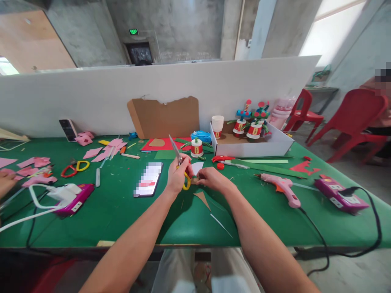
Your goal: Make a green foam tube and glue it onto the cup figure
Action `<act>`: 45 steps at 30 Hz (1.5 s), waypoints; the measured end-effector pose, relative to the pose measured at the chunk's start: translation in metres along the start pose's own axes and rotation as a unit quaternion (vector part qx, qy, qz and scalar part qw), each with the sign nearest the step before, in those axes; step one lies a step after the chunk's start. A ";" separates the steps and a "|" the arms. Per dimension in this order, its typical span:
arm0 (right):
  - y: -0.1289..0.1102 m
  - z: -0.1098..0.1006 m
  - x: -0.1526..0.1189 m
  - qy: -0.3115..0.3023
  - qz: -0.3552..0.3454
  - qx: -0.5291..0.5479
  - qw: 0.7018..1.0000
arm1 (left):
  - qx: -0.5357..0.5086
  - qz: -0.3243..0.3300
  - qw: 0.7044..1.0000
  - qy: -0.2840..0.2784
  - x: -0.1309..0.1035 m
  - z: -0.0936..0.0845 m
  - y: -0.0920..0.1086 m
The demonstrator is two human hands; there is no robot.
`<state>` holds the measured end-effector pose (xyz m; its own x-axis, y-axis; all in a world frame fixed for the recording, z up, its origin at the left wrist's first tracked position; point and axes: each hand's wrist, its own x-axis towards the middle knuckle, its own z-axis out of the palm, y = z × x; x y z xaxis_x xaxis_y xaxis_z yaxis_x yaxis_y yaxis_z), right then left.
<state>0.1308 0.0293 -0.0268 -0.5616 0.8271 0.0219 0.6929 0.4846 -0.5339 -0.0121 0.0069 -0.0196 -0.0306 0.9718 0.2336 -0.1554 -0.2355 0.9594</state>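
My left hand (178,176) is closed around a pair of scissors (175,147), blades pointing up and away, a yellow handle loop hanging below the fingers. Close beside it, my right hand (213,179) has its fingers pinched together low over the table. What they pinch is too small and covered to make out. A white paper piece (197,167) shows just behind the fingertips. On the green table in front lie a pointed brown card scrap (202,200) and a thin white strip (221,225). A paper-cup figure (196,147) with green spring arms stands behind my hands.
A phone (148,179) lies left of my hands. A pink glue gun (282,188) and a purple power strip (340,194) sit at right. A white box (253,149) holds cup figures. Another person's hand (7,183) is at far left, near pink paper scraps (110,149).
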 end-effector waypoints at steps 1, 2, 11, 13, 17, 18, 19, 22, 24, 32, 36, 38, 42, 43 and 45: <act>-0.001 0.000 0.000 -0.001 0.001 -0.004 1.000 | -0.006 -0.015 1.000 -0.007 0.000 0.000 0.000; -0.002 0.000 0.000 -0.001 0.003 -0.006 1.000 | -0.009 -0.036 0.999 -0.016 0.001 0.001 0.000; -0.005 -0.001 0.000 0.000 -0.005 -0.038 0.999 | -0.048 -0.011 0.999 0.019 0.004 -0.003 0.000; -0.005 -0.001 0.000 -0.003 -0.001 -0.039 0.999 | -0.045 -0.052 0.998 -0.007 0.004 -0.003 -0.002; -0.004 0.000 0.001 -0.001 0.007 -0.043 0.999 | -0.044 -0.048 0.998 0.009 0.004 -0.002 -0.003; -0.004 0.000 0.001 0.000 0.006 -0.045 0.999 | -0.046 -0.032 0.998 0.022 0.003 -0.001 -0.003; -0.004 0.000 0.001 0.000 0.005 -0.045 0.999 | -0.049 -0.020 0.998 0.031 0.002 0.000 -0.002; -0.002 0.002 0.001 -0.002 0.006 -0.036 0.999 | -0.043 -0.039 0.998 0.013 -0.001 0.004 -0.001; -0.001 0.003 0.001 -0.001 0.008 -0.031 0.999 | -0.031 -0.063 0.998 -0.008 -0.003 0.007 -0.001; -0.004 0.001 0.000 -0.004 0.021 -0.046 0.999 | -0.078 -0.050 0.995 0.030 0.001 0.002 -0.004; -0.004 0.000 0.000 -0.005 0.028 -0.048 0.998 | -0.081 -0.093 0.992 0.011 0.001 0.003 -0.006; -0.005 0.000 0.000 -0.005 0.025 -0.051 0.998 | -0.068 -0.043 0.996 0.028 0.000 0.002 -0.005; -0.006 0.001 0.000 -0.008 0.019 -0.058 0.998 | -0.036 -0.033 0.999 0.004 -0.001 0.004 -0.004; -0.005 0.001 0.000 -0.005 0.018 -0.056 0.998 | -0.028 -0.048 0.998 -0.008 -0.001 0.005 -0.005; -0.001 0.000 0.001 0.015 0.013 -0.044 0.999 | 0.000 -0.047 0.999 -0.003 0.001 0.002 -0.006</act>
<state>0.1297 0.0295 -0.0263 -0.5298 0.8474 0.0353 0.7446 0.4847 -0.4589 -0.0091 0.0095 -0.0243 -0.0109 0.9895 0.1440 -0.1576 -0.1439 0.9770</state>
